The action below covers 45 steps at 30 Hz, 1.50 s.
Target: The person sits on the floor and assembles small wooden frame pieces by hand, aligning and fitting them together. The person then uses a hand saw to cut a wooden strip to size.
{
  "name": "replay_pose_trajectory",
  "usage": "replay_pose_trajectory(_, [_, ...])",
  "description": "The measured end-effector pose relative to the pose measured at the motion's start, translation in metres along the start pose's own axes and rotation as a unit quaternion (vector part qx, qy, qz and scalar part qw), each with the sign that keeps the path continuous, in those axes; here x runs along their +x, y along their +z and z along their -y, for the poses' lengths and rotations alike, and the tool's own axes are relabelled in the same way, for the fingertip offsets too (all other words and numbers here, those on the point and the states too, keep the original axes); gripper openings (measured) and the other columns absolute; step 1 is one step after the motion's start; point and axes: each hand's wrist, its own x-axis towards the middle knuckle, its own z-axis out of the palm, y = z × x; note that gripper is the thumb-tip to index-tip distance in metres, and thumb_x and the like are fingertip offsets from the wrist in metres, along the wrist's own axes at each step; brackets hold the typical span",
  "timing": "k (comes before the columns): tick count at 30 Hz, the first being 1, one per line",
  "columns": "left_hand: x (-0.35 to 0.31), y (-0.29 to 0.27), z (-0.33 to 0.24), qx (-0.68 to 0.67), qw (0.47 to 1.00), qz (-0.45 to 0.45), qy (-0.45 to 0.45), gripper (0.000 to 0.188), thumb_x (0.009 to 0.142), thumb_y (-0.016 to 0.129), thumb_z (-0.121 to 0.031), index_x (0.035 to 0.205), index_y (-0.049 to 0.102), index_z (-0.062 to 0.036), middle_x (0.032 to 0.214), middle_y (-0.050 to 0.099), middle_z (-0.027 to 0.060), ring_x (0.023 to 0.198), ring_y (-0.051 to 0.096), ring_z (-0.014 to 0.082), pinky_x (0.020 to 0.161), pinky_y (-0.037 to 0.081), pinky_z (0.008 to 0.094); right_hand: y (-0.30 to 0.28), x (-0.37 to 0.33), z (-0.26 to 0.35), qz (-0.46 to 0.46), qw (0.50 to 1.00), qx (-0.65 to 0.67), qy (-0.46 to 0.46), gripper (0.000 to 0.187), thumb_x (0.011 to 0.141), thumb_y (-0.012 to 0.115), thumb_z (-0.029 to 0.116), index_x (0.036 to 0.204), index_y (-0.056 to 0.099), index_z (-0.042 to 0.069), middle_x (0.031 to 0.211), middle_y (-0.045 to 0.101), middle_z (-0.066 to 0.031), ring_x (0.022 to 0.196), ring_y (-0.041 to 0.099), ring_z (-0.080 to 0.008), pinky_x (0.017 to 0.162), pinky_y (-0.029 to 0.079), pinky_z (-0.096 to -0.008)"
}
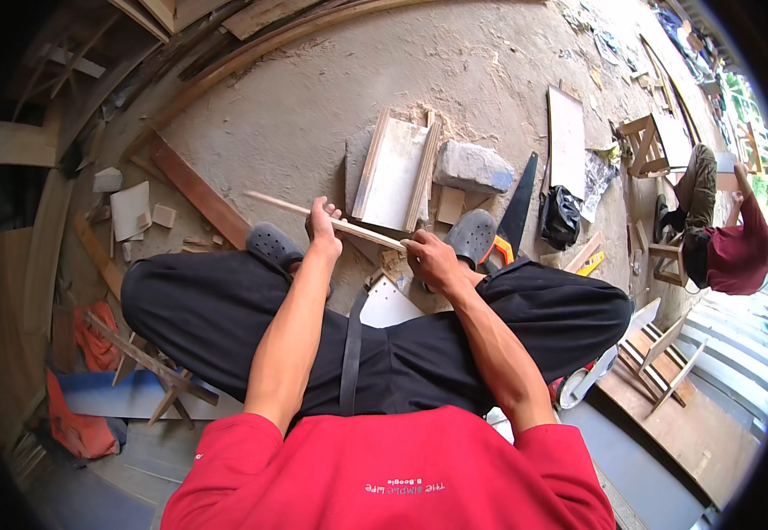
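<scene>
A thin wooden strip point(371, 234) runs slantwise in front of me, its far left end sticking out past my left hand. My left hand point(324, 223) is closed round its middle. Near the right end, my right hand point(433, 260) grips the same strip. Just beyond it on the ground lies a white-faced board point(394, 168) with wooden strips along both long sides. Beside that board sits a grey concrete block point(472, 168). A handsaw point(517, 208) with a dark blade and orange handle lies to the right, by my right shoe point(471, 237).
A reddish-brown plank point(194, 190) and wood offcuts point(163, 215) lie at left. On the right are a black plastic bag point(561, 216), a pale board point(566, 141) and a yellow tool point(591, 263). Another person point(737, 252) sits at far right near a small wooden stand point(647, 146).
</scene>
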Motion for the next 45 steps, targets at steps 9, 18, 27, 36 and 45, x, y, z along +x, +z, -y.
replay_pose_trajectory(9, [0.020, -0.026, 0.043, 0.024, 0.995, 0.059, -0.070, 0.054, 0.080, 0.077, -0.038, 0.114, 0.049, -0.0059, 0.102, 0.052, 0.0080, 0.087, 0.057, 0.0219, 0.075, 0.053, 0.0386, 0.015, -0.012, -0.025, -0.045, 0.997, -0.063, 0.024, 0.017, 0.085, 0.062, 0.016, 0.101, 0.068, 0.012, 0.092, 0.060, -0.0086, 0.090, 0.062, -0.0291, 0.071, 0.052, -0.0427])
replay_pose_trajectory(18, [-0.009, -0.005, 0.003, -0.045, 0.974, -0.135, 0.177, 0.096, 0.090, 0.027, -0.078, 0.143, 0.037, 0.0015, 0.143, 0.047, 0.0193, 0.122, 0.052, 0.0284, 0.103, 0.040, 0.0409, -0.020, -0.001, -0.007, -0.045, 0.999, 0.010, -0.004, 0.012, 0.086, 0.063, 0.018, 0.096, 0.065, 0.011, 0.091, 0.061, -0.0071, 0.085, 0.064, -0.0305, 0.064, 0.052, -0.0432])
replay_pose_trajectory(27, [0.006, 0.042, 0.017, 0.646, 0.673, 0.062, 0.354, 0.067, 0.084, 0.068, -0.049, 0.123, 0.056, 0.0036, 0.119, 0.062, 0.0260, 0.116, 0.057, 0.0391, 0.097, 0.044, 0.0467, -0.053, 0.024, -0.003, -0.233, 0.933, 0.188, 0.198, 0.022, 0.090, 0.064, 0.018, 0.104, 0.062, 0.001, 0.089, 0.069, -0.0180, 0.082, 0.069, -0.0274, 0.071, 0.052, -0.0349])
replay_pose_trajectory(36, [0.017, 0.039, 0.006, 0.457, 0.831, 0.164, 0.272, 0.041, 0.090, 0.057, -0.031, 0.108, 0.061, 0.0054, 0.101, 0.069, 0.0196, 0.094, 0.066, 0.0292, 0.084, 0.050, 0.0404, -0.052, 0.041, 0.011, -0.254, 0.808, 0.449, 0.286, 0.053, 0.086, 0.075, 0.033, 0.116, 0.057, -0.007, 0.100, 0.069, -0.0143, 0.089, 0.064, -0.0171, 0.078, 0.051, -0.0291])
replay_pose_trajectory(45, [-0.079, 0.071, -0.001, 0.104, 0.926, 0.356, 0.068, 0.032, 0.092, 0.055, -0.014, 0.119, 0.052, 0.0032, 0.102, 0.064, 0.0113, 0.091, 0.065, 0.0188, 0.078, 0.056, 0.0304, -0.052, 0.041, 0.063, -0.194, 0.875, 0.363, 0.255, 0.064, 0.078, 0.079, 0.044, 0.114, 0.061, -0.006, 0.100, 0.070, -0.0191, 0.091, 0.068, -0.0246, 0.081, 0.053, -0.0343])
